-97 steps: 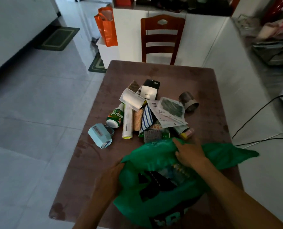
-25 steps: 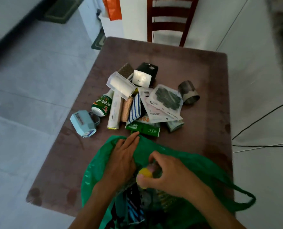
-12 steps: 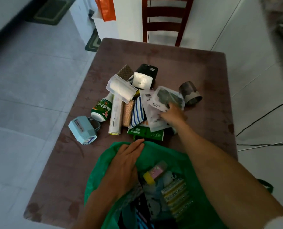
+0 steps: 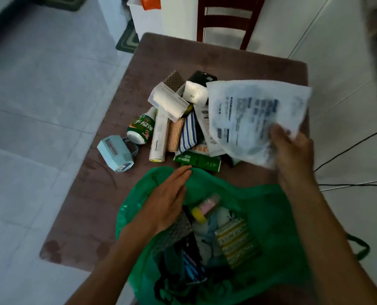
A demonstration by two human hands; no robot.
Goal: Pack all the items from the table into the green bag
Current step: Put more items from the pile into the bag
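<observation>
Right hand (image 4: 293,148) grip pinches white packet (image 4: 253,119) above table (image 4: 238,60); left hand (image 4: 167,199) flat, wide on green bag (image 4: 271,208).

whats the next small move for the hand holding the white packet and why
Probably bring the white packet back and drop it into the green bag: the right hand pinches it above the pile, and the left hand holds the bag's mouth open.

The white packet (image 4: 255,119) is motion-blurred, its print unreadable, hiding items behind it.
</observation>
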